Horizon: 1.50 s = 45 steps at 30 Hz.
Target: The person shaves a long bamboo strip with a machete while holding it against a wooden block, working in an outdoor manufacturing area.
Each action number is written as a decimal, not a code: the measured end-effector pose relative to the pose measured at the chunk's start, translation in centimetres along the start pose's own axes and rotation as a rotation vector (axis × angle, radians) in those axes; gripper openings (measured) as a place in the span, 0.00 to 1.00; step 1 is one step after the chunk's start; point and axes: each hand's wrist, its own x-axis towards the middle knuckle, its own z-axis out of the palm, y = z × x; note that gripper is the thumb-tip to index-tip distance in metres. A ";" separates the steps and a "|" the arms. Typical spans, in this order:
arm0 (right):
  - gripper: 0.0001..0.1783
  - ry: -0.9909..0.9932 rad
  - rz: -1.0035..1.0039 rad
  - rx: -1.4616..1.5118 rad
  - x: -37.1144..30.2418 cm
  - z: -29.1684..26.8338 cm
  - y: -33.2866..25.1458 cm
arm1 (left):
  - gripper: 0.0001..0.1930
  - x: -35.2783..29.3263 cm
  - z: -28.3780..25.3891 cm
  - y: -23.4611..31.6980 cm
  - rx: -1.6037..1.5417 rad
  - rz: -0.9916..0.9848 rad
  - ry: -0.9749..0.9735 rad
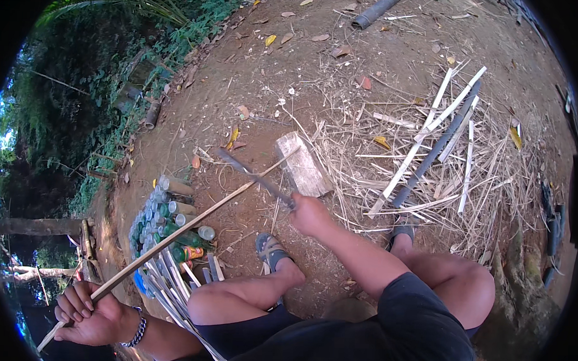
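My left hand [92, 315], with a chain bracelet at its wrist, is closed round the near end of a long thin bamboo strip [179, 231]. The strip slants up and away to the right, its far tip over a pale wooden block [309, 172] on the ground. In my right hand [310, 215] is a long-bladed knife [274, 190], its handle mostly hidden by the fingers. The dark blade points to the far left and crosses the strip short of the block. Whether the edge touches the strip, I cannot tell.
Several glass bottles and jars [176, 208] lie stacked left of my feet, beside a bundle of split strips [171, 284]. At right, longer bamboo pieces [424, 144] lie on a heap of shavings [493, 168]. A dark pipe-like length [378, 10] lies far off.
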 end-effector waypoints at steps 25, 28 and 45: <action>0.17 0.082 0.229 0.030 6.2 1.5 11.3 | 0.32 0.7 -2.5 -0.1 0.087 -0.002 0.200; 0.15 0.146 0.115 0.067 2.7 2.2 6.4 | 0.32 -0.3 -3.2 -0.7 -0.015 0.010 0.064; 0.13 0.141 -0.163 -0.051 -8.5 2.5 -3.6 | 0.33 -6.8 0.2 1.8 -0.051 0.089 0.095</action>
